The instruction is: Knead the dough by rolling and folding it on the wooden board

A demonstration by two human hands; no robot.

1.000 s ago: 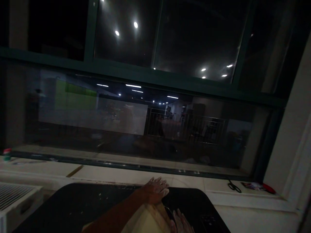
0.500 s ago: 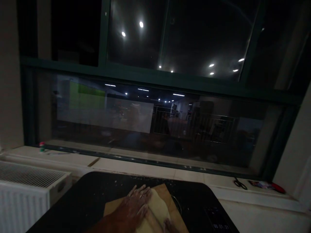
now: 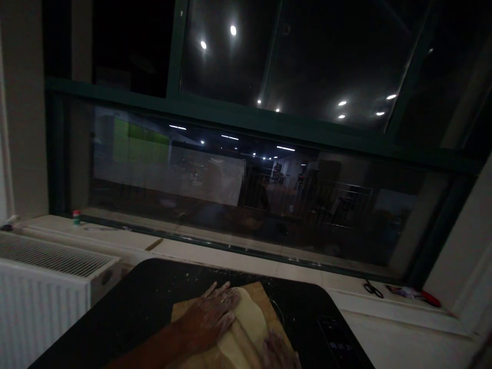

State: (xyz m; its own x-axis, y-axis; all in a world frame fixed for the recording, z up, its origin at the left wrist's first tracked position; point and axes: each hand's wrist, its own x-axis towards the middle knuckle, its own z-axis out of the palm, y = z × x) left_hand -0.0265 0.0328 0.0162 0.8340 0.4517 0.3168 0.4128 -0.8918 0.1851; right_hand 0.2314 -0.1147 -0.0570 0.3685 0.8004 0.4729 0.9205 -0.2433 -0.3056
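Two sides, one even press

The left hand lies over the dough, fingers straight and spread, closed around nothing visible. Whether its palm bears on what looks like a pin, just to its right, I cannot tell. The right hand is blurred and cut by the frame, so its grip is unclear. Dough lies under the left hand and reaches across to the right, on a board whose corners show beyond and left of the left hand. Working it well, I judge, calls for equal weight from both palms, fingertips lifted to avoid dents, and short strokes so the board doesn't creep on the table. The phone, right of the right hand, looks safely apart.
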